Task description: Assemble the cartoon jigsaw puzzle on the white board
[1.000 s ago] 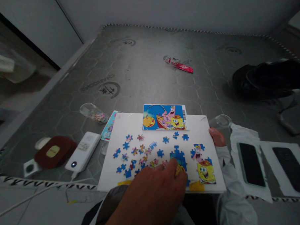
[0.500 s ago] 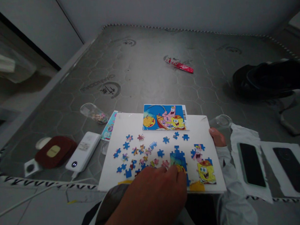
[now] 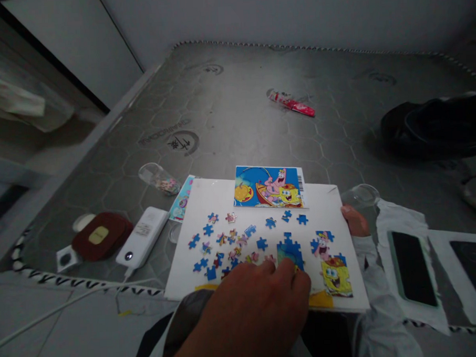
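A white board (image 3: 209, 198) carries loose jigsaw pieces (image 3: 262, 244) on its left and middle. My left hand (image 3: 262, 298) reaches over the board with its fingers bent down at the lower part of a partly joined blue jigsaw section (image 3: 289, 252). Its fingertips, and anything between them, are hidden. My right hand (image 3: 356, 222) grips the board's right edge, thumb on top. Near that edge lies another joined section with a yellow square-faced character (image 3: 336, 277) and a pink figure. A picture card (image 3: 268, 186) showing the cartoon scene lies along the board's far edge.
Left of the board are a clear tube of pieces (image 3: 159, 179), a white power bank (image 3: 143, 240) with a cable and a dark red case (image 3: 102, 236). On the right sit a clear cup (image 3: 361, 195), a phone (image 3: 413, 268) and a black bag (image 3: 436, 125). A red packet (image 3: 292, 103) lies farther back.
The whole view has shifted, so everything sits a little farther right. My left hand has moved slightly right over the joined blue section, covering more of its yellow part. My right hand keeps its grip.
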`<state>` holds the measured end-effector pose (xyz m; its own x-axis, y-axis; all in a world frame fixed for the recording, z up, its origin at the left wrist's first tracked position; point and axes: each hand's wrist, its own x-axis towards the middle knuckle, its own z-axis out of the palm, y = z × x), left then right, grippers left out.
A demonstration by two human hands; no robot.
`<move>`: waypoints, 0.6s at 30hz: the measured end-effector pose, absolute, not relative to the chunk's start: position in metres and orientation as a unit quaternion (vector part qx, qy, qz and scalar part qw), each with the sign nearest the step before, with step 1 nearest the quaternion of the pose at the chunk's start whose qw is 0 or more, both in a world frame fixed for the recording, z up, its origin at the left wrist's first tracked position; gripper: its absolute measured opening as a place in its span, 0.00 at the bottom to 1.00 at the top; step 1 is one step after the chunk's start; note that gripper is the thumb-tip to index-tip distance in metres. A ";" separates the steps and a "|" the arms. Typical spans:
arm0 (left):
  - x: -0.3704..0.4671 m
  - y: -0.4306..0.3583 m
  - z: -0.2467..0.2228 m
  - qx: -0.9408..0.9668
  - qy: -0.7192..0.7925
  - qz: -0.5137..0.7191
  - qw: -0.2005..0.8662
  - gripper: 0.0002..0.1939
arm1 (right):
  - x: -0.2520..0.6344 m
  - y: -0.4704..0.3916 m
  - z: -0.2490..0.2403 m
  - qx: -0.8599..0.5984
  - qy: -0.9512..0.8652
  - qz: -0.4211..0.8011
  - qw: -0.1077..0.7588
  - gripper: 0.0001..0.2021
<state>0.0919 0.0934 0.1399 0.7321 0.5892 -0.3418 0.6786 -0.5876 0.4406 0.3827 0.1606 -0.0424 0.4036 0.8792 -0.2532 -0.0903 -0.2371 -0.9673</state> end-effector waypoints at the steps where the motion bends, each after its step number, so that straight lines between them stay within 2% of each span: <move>1: 0.092 0.094 0.141 0.889 0.353 -0.082 0.280 0.09 | 0.382 0.161 -0.041 -0.647 -0.302 0.451 0.535 0.23; 18: 0.091 0.093 0.142 0.889 0.362 -0.068 0.272 0.09 | 0.372 0.157 -0.029 -0.664 -0.302 0.424 0.536 0.21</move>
